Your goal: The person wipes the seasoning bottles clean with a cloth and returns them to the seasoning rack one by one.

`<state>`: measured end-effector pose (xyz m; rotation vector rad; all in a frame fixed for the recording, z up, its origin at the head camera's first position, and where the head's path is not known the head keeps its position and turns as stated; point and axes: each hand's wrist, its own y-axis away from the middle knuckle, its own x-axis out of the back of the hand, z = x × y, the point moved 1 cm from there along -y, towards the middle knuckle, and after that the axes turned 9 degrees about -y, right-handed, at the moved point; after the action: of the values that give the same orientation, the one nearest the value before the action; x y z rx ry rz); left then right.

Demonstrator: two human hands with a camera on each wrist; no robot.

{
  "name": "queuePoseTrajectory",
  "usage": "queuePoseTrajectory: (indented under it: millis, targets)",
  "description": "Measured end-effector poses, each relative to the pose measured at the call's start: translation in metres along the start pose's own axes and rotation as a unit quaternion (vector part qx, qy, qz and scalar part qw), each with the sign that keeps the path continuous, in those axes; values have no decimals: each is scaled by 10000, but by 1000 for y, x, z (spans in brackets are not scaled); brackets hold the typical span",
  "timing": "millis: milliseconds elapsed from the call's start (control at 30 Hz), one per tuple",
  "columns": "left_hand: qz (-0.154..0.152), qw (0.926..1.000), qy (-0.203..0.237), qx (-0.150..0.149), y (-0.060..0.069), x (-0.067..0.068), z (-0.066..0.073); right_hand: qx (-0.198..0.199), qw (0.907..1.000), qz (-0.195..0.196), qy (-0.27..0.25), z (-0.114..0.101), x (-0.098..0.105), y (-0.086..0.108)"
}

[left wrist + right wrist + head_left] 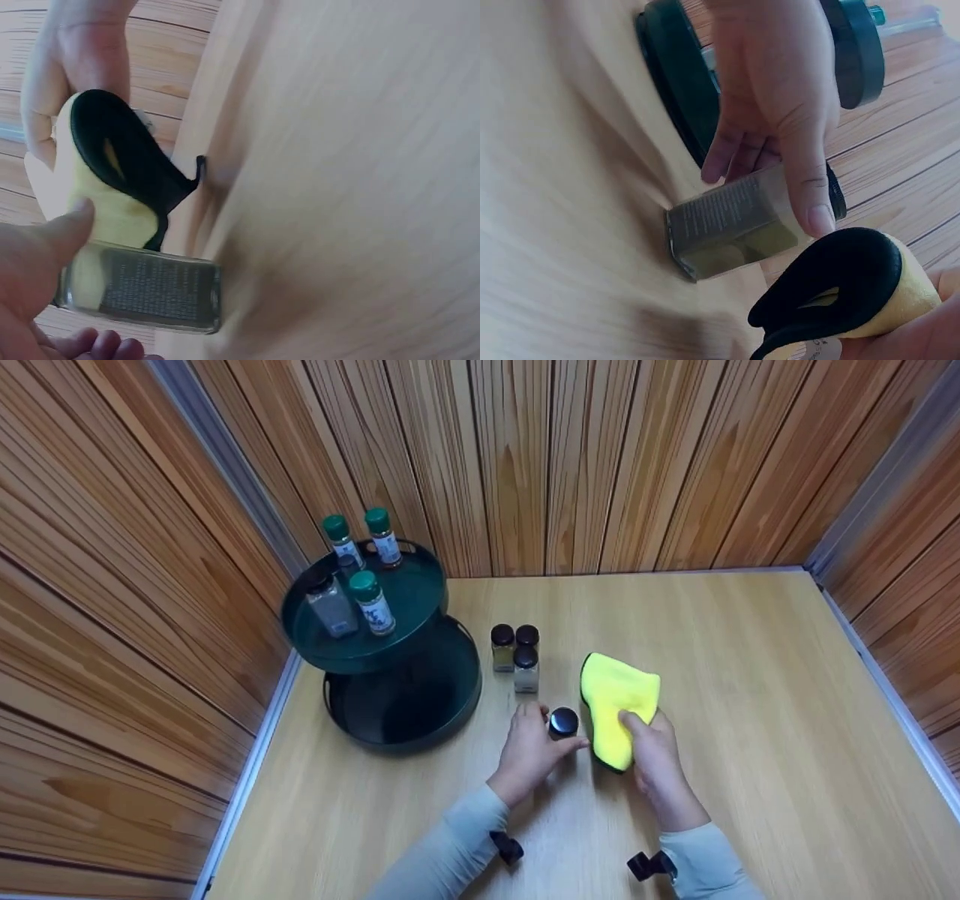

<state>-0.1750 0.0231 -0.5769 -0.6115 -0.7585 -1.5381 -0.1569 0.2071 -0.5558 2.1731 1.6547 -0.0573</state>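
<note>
My left hand (529, 754) has its thumb and fingers around a clear square jar with a black lid (563, 723), low over or on the tabletop. In the right wrist view that jar (731, 225) shows dark printing on its side; the left hand (776, 97) is at its lidded end. My right hand (660, 765) pinches a folded yellow cloth with black edging (619, 701), just right of the jar. The left wrist view shows the cloth (120, 214) behind the jar (146, 289), with the right hand (79, 67) beyond.
Several black-lidded jars (526, 679) stand behind the left hand. At the left, a dark green two-tier round rack (405, 735) bears green-capped bottles (375, 611) and a larger dark-lidded jar (332, 609) on top. Wooden walls (517, 472) border the table.
</note>
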Motion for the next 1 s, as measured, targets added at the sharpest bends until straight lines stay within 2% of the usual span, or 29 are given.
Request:
queuePoseTrajectory:
  millis: [167,267,433,533,633,800,900,1000]
  targets:
    - [-71,9999,29,-140,-3,7,3,291,9956,-162,873,1,-6,-1]
    - [-208,9993,63,-308,-4,10,4,411,9904,-420,1252,5,-12,1]
    - [-453,9971,141,-589,-5,15,3,753,9808,-850,1583,6,-23,6]
    - [-573,9951,220,-776,-6,18,2,902,9780,-935,1633,7,-26,9]
    - [-648,9933,232,-932,-8,19,0,680,9847,-918,1318,14,-24,7]
    - [-691,9928,250,-950,-10,21,-1,-97,9952,-743,636,33,-18,-1]
    - [-756,9931,181,-873,-11,21,0,-340,9955,-635,622,34,-18,-5]
    - [-825,9931,47,-831,-13,21,0,-336,9958,-559,636,24,-21,-4]
